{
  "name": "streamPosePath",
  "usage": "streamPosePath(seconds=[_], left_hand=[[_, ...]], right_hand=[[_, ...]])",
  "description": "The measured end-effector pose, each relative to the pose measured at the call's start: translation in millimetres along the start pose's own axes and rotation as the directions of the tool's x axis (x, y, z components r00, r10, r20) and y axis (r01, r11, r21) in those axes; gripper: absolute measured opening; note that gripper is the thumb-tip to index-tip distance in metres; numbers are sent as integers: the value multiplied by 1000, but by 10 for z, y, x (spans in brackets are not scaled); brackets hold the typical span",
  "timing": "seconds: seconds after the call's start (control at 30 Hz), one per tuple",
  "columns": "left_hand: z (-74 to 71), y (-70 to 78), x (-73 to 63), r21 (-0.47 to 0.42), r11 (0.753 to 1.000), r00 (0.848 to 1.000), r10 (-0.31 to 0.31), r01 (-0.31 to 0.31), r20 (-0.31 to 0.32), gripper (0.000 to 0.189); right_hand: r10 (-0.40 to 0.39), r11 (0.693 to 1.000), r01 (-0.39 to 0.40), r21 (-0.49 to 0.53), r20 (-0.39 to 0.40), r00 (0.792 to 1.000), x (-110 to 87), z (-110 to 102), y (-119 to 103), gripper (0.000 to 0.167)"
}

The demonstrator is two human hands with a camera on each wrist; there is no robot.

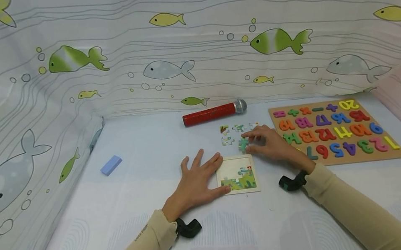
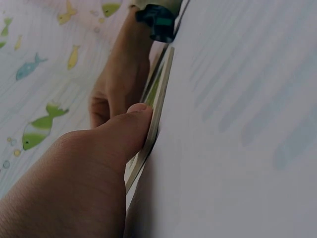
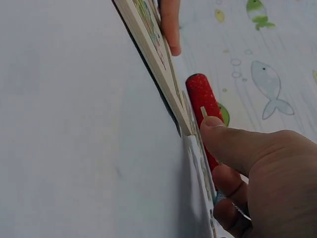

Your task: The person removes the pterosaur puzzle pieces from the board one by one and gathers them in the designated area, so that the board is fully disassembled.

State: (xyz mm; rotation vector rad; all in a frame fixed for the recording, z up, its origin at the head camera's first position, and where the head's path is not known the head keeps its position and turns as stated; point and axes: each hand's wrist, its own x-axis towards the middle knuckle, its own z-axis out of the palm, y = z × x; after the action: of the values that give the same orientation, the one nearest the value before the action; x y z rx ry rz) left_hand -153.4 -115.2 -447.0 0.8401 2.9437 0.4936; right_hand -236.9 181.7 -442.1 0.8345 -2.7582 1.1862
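A small wooden puzzle tray (image 1: 233,162) lies on the table, its lower part and right side filled with green picture pieces. My left hand (image 1: 200,182) rests over the tray's left edge with fingers spread and the thumb on its lower left corner. Just beyond the tray's upper right, my right hand (image 1: 273,145) pinches a green jigsaw piece (image 1: 243,144) between thumb and fingers. The right wrist view shows the thin edge of this piece (image 3: 203,112) at the thumb tip. Several loose jigsaw pieces (image 1: 227,141) lie behind the tray, some partly hidden by the right hand.
A red toy microphone (image 1: 210,114) lies at the back of the table. To the right is a board of colourful numbers (image 1: 342,158), partly under the right forearm. A blue block (image 1: 111,165) lies at the left. Fish-printed cloth (image 1: 117,39) encloses the back and sides.
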Motion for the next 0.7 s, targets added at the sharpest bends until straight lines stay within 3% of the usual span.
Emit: streamPosePath(seconds=[0.3, 0.7], left_hand=[[-10, 5, -3, 17, 1000, 1000, -8, 8, 15, 90], [-19, 11, -2, 21, 1000, 1000, -10, 10, 17, 90]], right_hand=[[57, 998, -57, -21, 22, 998, 73, 13, 34, 43], [25, 996, -26, -88, -9, 1000, 119, 18, 76, 43]])
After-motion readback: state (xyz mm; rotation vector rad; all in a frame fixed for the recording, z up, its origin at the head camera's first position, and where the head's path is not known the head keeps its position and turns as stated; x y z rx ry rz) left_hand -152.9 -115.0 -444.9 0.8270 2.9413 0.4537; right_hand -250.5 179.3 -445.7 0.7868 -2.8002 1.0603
